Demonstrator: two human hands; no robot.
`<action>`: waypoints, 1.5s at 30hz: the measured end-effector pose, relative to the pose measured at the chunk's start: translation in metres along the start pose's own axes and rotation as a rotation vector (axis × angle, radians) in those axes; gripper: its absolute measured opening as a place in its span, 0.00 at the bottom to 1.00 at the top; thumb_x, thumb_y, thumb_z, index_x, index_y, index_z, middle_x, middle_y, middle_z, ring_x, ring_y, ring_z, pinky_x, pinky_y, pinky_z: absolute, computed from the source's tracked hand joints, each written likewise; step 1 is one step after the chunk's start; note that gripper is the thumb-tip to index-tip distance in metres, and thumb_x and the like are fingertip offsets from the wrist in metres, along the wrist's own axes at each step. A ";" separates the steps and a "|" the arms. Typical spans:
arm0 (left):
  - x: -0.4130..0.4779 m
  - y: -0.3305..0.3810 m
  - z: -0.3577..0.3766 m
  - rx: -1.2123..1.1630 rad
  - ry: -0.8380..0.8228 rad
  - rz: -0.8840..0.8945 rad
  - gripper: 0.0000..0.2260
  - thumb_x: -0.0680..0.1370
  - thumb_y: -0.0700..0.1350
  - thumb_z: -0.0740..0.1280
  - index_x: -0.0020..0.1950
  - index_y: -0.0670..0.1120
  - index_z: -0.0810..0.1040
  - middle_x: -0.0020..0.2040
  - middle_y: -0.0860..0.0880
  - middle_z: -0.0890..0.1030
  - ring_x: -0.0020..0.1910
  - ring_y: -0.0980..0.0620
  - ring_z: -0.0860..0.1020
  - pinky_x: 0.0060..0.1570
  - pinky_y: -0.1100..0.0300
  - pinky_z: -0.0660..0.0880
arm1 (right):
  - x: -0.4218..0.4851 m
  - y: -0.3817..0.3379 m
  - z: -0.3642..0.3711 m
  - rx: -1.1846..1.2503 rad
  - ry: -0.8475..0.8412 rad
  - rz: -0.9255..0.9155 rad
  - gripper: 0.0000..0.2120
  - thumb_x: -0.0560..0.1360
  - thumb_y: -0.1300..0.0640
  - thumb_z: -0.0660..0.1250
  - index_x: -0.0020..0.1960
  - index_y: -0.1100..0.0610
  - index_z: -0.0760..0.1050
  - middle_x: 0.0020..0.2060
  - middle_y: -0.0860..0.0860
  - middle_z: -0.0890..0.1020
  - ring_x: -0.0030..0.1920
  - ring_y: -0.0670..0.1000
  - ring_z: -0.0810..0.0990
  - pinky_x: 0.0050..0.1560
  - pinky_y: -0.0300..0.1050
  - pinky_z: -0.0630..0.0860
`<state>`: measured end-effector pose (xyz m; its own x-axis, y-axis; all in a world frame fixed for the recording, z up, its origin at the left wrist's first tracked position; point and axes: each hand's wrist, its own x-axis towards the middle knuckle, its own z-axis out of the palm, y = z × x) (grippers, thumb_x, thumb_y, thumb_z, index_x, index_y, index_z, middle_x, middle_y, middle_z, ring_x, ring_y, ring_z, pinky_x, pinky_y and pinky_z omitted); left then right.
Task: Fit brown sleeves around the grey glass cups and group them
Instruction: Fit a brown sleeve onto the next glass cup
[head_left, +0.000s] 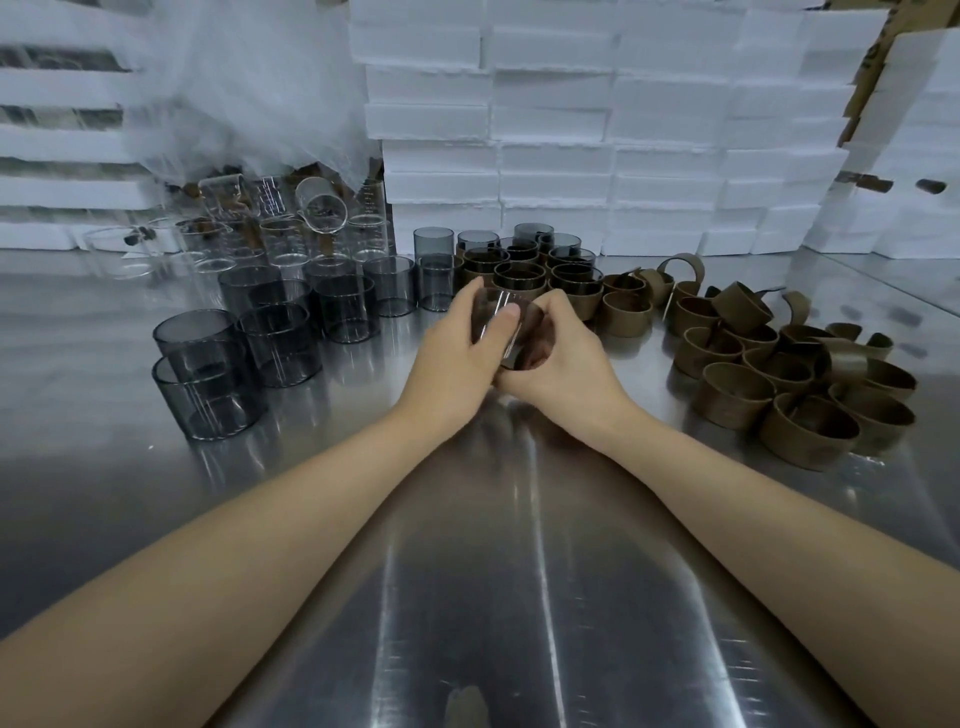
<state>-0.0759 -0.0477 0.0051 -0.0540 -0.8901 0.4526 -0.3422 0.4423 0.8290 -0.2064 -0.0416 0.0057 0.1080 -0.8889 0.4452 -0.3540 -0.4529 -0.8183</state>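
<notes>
While the left hand (457, 348) grips a smoky grey cylindrical glass cup (496, 317), tilted above the middle of the shiny steel worktop (519, 571), the right hand (566, 364) clasps a brown band-shaped sleeve (537, 338), apparently to slide it on.

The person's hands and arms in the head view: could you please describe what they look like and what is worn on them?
Both are bare. The left hand and right hand wear no gloves, and no rings show. The left forearm and right forearm carry no sleeve, watch or bracelet down to the frame's edge. The left thumbnail looks short and unpainted.
</notes>
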 end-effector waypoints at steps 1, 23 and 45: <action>0.002 -0.001 -0.001 -0.109 -0.007 -0.043 0.12 0.80 0.52 0.62 0.61 0.50 0.78 0.51 0.54 0.82 0.52 0.57 0.79 0.56 0.61 0.73 | 0.000 0.000 0.000 0.022 -0.018 0.004 0.21 0.63 0.64 0.77 0.44 0.54 0.67 0.37 0.51 0.78 0.35 0.42 0.75 0.37 0.39 0.73; 0.003 -0.004 0.005 -0.434 -0.167 -0.119 0.11 0.84 0.54 0.56 0.65 0.57 0.65 0.58 0.55 0.76 0.50 0.62 0.81 0.42 0.58 0.81 | 0.023 0.018 -0.020 0.120 0.114 0.263 0.22 0.82 0.44 0.53 0.58 0.59 0.76 0.33 0.52 0.78 0.28 0.48 0.76 0.27 0.39 0.73; 0.008 -0.004 0.000 -0.649 -0.088 -0.315 0.09 0.82 0.43 0.64 0.61 0.47 0.76 0.53 0.50 0.80 0.50 0.53 0.81 0.43 0.56 0.82 | 0.023 0.029 -0.049 -0.449 0.385 0.046 0.09 0.79 0.49 0.62 0.53 0.47 0.80 0.42 0.42 0.84 0.45 0.42 0.80 0.41 0.40 0.71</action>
<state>-0.0749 -0.0563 0.0052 -0.1291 -0.9794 0.1552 0.2702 0.1159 0.9558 -0.2594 -0.0721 0.0100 -0.2321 -0.7798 0.5814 -0.7180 -0.2658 -0.6432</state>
